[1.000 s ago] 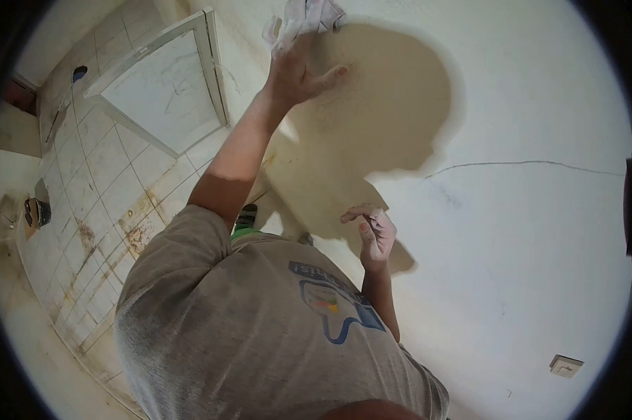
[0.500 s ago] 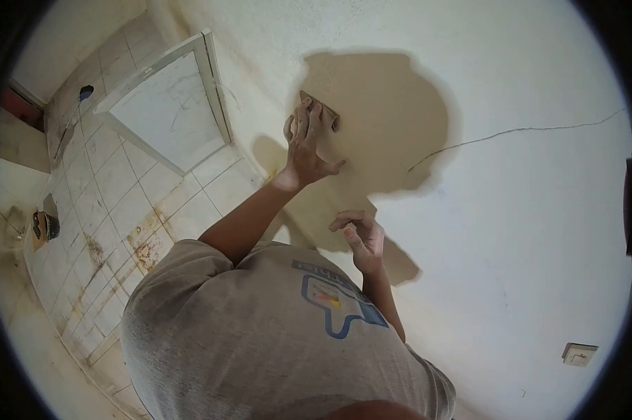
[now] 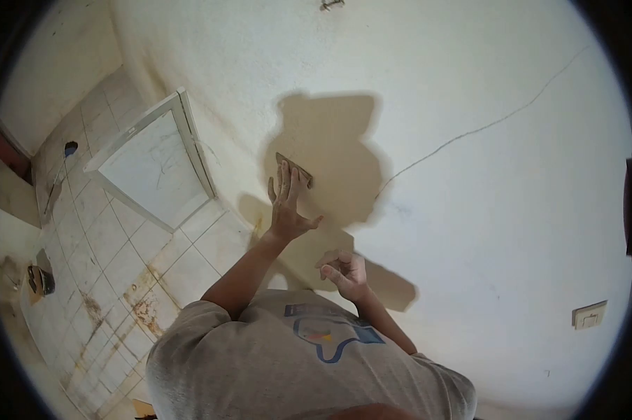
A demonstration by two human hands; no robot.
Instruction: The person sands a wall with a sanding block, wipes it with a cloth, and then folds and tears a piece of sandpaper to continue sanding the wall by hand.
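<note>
My left hand [image 3: 286, 213] presses a thin brownish folded sheet, which looks like sandpaper [image 3: 296, 170], flat against the white wall [image 3: 470, 210]. Its fingers lie over the sheet and the thumb sticks out to the right. Lower and to the right, my right hand [image 3: 347, 274] hovers in front of my chest with loosely curled fingers, and nothing shows in it. Both hands look dusty. A dark crack [image 3: 463, 135] runs from beside my shadow up to the right across the wall.
A white-framed panel [image 3: 155, 164] leans at the left over a stained tile floor [image 3: 99, 245]. Further left lie a dark object [image 3: 43, 280] and a blue-and-black item [image 3: 71, 148]. A wall switch [image 3: 590, 315] sits at lower right, a small fitting [image 3: 332, 5] at the top.
My view has tilted, so the wall, panel and both hands appear lower. The sheet under my left hand stays near the same wall patch. My right hand's fingers look slightly more curled.
</note>
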